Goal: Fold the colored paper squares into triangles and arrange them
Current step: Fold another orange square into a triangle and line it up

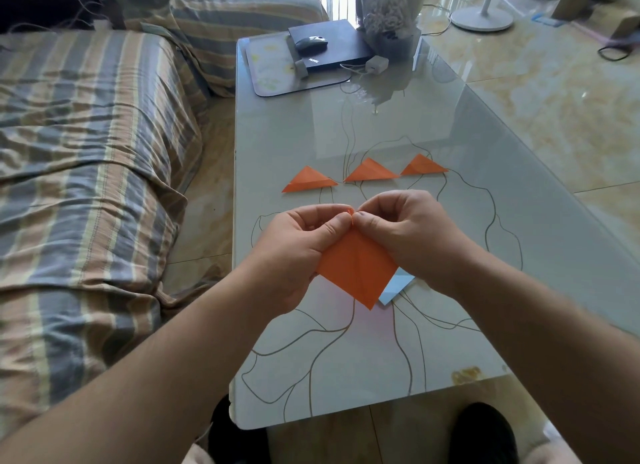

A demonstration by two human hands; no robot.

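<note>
Orange paper square (pixel 356 269), creased down the middle, is held in the air above the pale glass tabletop with brown line drawing (pixel 433 352), near the front-centre. Both hands work its top corner: left hand (pixel 294 249) pinches that corner between thumb and forefinger, right hand (pixel 412 235) pinches the same corner from the other side, fingers curled. Looks like corners are being lined up for the diagonal fold; fold not yet closed flat.

Progress, judged from the layout:
- Done: three orange folded paper triangles in a row just beyond the hands: left triangle (pixel 308 180), middle triangle (pixel 370 171), right triangle (pixel 423 165). Apart from each other, points up, row slants slightly up to the right.
- In hand: fourth orange sheet.
- Left: light blue paper sheet (pixel 394 288) lying on the table under the orange one, mostly hidden; can't tell if there are more beneath it. Then place the new triangles into the arrangement.

Farther out: black flat box or closed laptop (pixel 346 48) at the far end with a dark computer mouse (pixel 311 43) on top, small white charger block (pixel 374 64) beside it, patterned mat (pixel 273 72) underneath. Striped fabric sofa cover (pixel 86 152) to the left.

Writing: white logo on the front edge of the black box, too small to read. Nothing else legible.
</note>
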